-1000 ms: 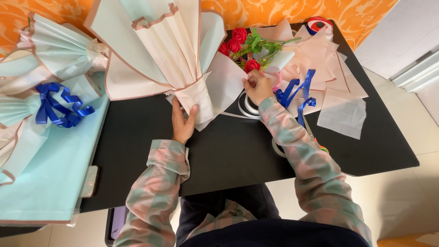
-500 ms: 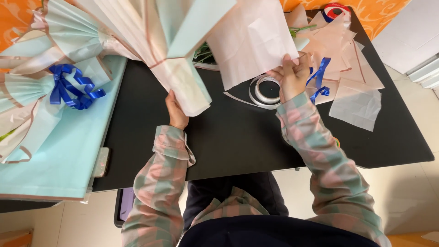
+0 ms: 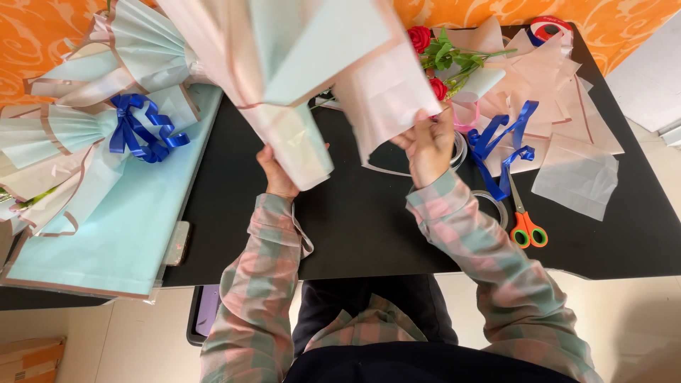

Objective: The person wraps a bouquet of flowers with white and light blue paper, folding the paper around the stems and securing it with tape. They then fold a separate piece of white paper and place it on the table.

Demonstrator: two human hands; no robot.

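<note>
A wrapped bouquet (image 3: 284, 64) of pale pink and mint paper hangs over the black table (image 3: 355, 227), its stem end pointing down. My left hand (image 3: 275, 174) grips that stem end from behind, its fingers mostly hidden by the paper. My right hand (image 3: 428, 145) pinches the edge of a loose pale pink sheet (image 3: 386, 96) that lies against the bouquet's right side. Red roses (image 3: 429, 60) with green leaves lie just beyond my right hand.
A finished bouquet with a blue bow (image 3: 138, 128) rests on mint paper sheets (image 3: 113, 234) at the left. Blue ribbon (image 3: 507, 138), orange-and-green scissors (image 3: 526, 227), tape rolls (image 3: 496, 206) and several pink sheets (image 3: 574, 170) lie at the right. A phone (image 3: 176, 243) sits near the front edge.
The bouquet has been lifted and tipped up toward the camera. My right hand moved left from the ribbon area and now holds the pink sheet against it.
</note>
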